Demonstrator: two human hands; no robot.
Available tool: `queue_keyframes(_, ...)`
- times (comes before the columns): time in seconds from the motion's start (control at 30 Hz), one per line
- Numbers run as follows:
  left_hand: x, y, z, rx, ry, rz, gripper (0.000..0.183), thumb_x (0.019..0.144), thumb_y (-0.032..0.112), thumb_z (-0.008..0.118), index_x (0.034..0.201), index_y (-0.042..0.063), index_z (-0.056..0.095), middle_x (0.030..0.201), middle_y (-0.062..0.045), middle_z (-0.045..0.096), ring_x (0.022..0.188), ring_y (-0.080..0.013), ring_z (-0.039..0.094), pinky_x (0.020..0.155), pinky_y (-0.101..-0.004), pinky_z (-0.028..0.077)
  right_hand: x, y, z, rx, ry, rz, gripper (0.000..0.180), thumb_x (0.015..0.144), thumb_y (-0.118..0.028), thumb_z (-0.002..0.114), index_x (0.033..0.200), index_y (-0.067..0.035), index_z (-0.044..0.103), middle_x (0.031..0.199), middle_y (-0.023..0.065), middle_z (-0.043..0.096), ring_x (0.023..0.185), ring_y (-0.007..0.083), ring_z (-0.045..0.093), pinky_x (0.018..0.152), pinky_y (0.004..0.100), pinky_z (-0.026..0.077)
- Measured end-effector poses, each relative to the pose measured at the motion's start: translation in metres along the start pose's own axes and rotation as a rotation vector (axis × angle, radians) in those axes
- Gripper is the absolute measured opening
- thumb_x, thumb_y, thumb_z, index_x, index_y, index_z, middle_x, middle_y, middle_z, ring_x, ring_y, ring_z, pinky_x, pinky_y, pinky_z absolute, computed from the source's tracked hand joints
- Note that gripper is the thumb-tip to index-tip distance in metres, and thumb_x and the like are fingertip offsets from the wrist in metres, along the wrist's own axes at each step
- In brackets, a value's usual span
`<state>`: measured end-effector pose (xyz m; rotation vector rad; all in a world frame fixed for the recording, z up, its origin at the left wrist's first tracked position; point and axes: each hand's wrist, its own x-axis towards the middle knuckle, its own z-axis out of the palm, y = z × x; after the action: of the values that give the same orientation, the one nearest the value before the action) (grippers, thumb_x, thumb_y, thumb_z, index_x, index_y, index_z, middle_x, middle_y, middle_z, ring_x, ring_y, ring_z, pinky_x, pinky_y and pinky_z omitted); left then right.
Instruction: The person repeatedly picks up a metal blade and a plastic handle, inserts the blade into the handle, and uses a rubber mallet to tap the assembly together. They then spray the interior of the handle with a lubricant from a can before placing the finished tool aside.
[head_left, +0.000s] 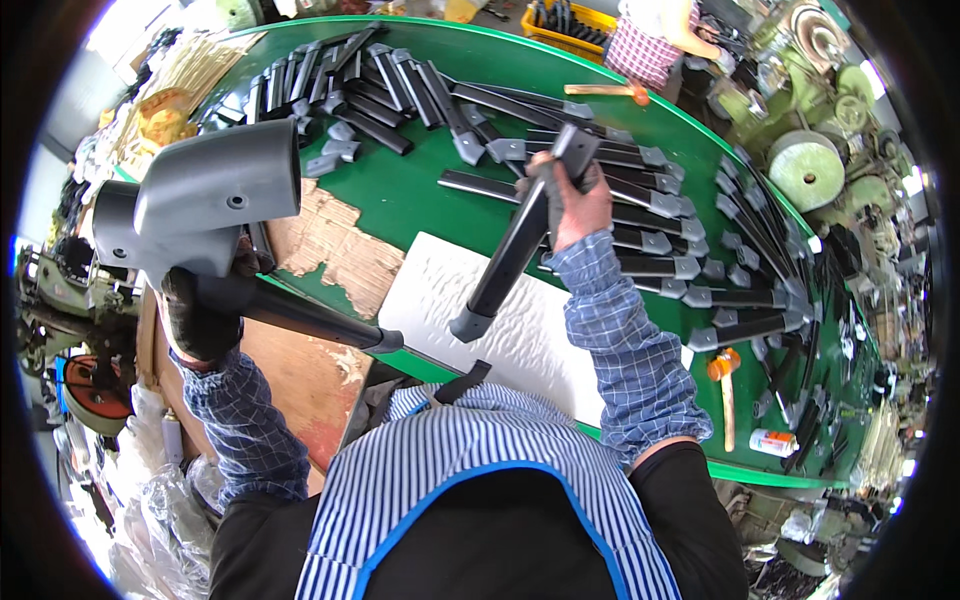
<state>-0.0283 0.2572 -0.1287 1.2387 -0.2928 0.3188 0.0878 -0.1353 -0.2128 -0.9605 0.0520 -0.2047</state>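
Note:
My left hand (196, 319), in a dark glove, grips a black tube (307, 319) near its raised end. A large grey angled plastic connector (217, 176) with screw holes stands at that end, close to the camera. A smaller grey fitting (386, 341) caps the far end. My right hand (577, 206), its glove leaving the fingers bare, is closed around a second black tube (514, 251). This one slants over the white foam sheet (431, 292), with a grey end fitting (472, 324) at its lower end and another grey fitting (575, 146) above my fingers.
Many black tubes with grey fittings (645, 217) cover the green table (397, 187). Torn cardboard (352, 255) lies beside the foam. Orange-headed mallets (726, 397) (607, 90) and a spray can (774, 442) rest there too. Another person (649, 45) works beyond the table, near machines (806, 172).

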Motion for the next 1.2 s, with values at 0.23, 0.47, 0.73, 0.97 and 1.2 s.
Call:
queue_keyframes(0.23,-0.012,-0.001,-0.007,-0.161,-0.023,-0.079,0.072,0.090,0.051,0.060,0.135,-0.001,0.040,0.109,-0.016,0.061,0.094,-0.0258,0.059,0.083,-0.0426,0.046,0.002,-0.013,-0.094,0.251,0.296,0.045,0.029,0.087,-0.019,0.073,0.105,-0.005,0.054,0.086,0.0113,0.065,0.075,0.0312,0.067,0.070,0.0495,0.058)
queue_keyframes(0.47,-0.108,0.032,-0.056,-0.210,0.377,0.164,0.079,0.088,0.056,0.060,0.145,0.008,0.033,0.092,-0.015,0.058,0.066,-0.0233,0.055,0.060,-0.0380,0.045,-0.026,0.058,-0.111,0.294,0.178,0.262,0.048,0.084,-0.049,0.069,0.099,-0.005,0.054,0.092,0.0102,0.061,0.095,0.0298,0.062,0.092,0.0531,0.052)
queue_keyframes(0.73,-0.266,0.090,-0.084,-0.075,0.375,0.361,0.079,0.093,0.047,0.058,0.154,0.012,0.021,0.086,-0.021,0.054,0.058,-0.0251,0.056,0.046,-0.0394,0.050,-0.096,0.152,0.017,0.228,0.208,0.859,0.059,0.082,-0.047,0.073,0.119,-0.005,0.052,0.122,0.0180,0.049,0.117,0.0419,0.049,0.095,0.0654,0.047)
queue_keyframes(0.97,-0.364,0.101,-0.091,-0.138,0.671,0.383,0.082,0.091,0.053,0.058,0.152,0.010,0.025,0.117,-0.026,0.056,0.083,-0.0363,0.062,0.061,-0.0488,0.052,-0.149,0.271,0.110,0.251,0.161,0.805,0.050,0.087,-0.034,0.067,0.121,-0.005,0.045,0.125,0.0226,0.051,0.112,0.0435,0.055,0.092,0.0616,0.054)
queue_keyframes(1.2,-0.415,0.115,-0.120,0.025,0.593,0.330,0.080,0.088,0.044,0.065,0.150,0.013,0.026,0.122,-0.021,0.056,0.094,-0.0394,0.062,0.073,-0.0535,0.055,-0.228,0.340,0.137,0.452,0.268,1.151,0.028,0.090,-0.018,0.065,0.109,0.002,0.058,0.108,0.0210,0.064,0.101,0.0398,0.063,0.090,0.0511,0.058)
